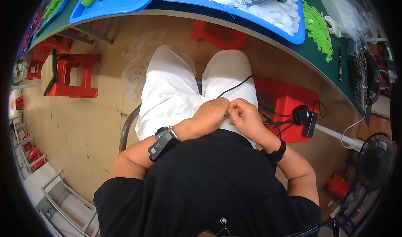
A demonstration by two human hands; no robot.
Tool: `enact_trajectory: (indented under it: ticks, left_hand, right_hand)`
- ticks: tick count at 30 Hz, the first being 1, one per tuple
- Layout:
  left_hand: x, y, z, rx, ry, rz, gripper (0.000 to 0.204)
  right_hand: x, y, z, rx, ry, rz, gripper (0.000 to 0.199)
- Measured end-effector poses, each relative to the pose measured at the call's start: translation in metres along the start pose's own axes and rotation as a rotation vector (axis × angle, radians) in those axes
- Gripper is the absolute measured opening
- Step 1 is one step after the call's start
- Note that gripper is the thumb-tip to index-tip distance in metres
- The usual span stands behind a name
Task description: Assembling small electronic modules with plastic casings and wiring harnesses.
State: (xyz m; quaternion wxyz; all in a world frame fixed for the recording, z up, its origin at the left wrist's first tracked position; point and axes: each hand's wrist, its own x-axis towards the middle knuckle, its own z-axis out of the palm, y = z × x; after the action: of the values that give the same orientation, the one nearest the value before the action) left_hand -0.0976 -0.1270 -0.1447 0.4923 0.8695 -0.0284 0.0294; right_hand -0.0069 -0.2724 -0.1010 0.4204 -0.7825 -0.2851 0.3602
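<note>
I sit with both hands together in my lap, over white trousers. My left hand (211, 116) and my right hand (246, 117) meet fingertip to fingertip and pinch a small green part (227, 112), mostly hidden between the fingers. Each wrist carries a black band. A thin black cable (234, 87) runs across my right thigh toward the hands.
A curved green table (322, 65) spans the top, holding blue trays (125, 2) of green and white parts, a heap of green pieces (317, 28) and clear bags. Red stools (73, 74) stand on the wooden floor; another red stool with a black adapter (300, 114) is right, a fan (374, 161) lower right.
</note>
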Motion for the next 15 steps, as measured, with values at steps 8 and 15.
enact_trajectory:
  ticks: [8, 15]
  left_hand:
    - [0.0, 0.004, -0.004, -0.005, -0.042, -0.05, 0.03]
    - [0.016, 0.017, -0.048, 0.073, 0.091, 0.038, 0.032]
  right_hand:
    - [0.007, 0.0, -0.007, 0.046, -0.062, -0.009, 0.008]
    - [0.016, -0.021, -0.022, 0.601, -0.159, 0.224, 0.017]
